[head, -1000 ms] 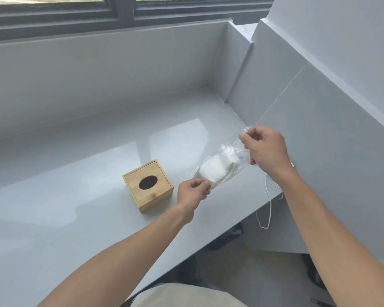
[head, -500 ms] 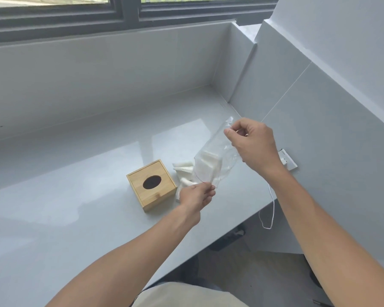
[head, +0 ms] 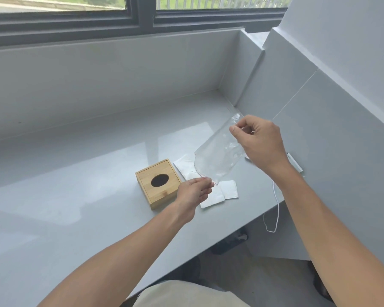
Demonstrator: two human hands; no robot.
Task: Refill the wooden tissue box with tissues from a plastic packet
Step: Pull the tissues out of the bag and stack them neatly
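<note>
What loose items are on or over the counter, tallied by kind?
Wooden tissue box: 1
Clear plastic packet, held by left hand and right hand: 1
White tissue pieces visible on the counter: at least 3
White cable: 1
Total: at least 6

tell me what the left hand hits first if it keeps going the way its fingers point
The left hand, pinching the clear plastic packet's lower corner, points forward and right. Carried on, it would probably meet the loose white tissues on the counter first, though its height above them is hard to judge.
</note>
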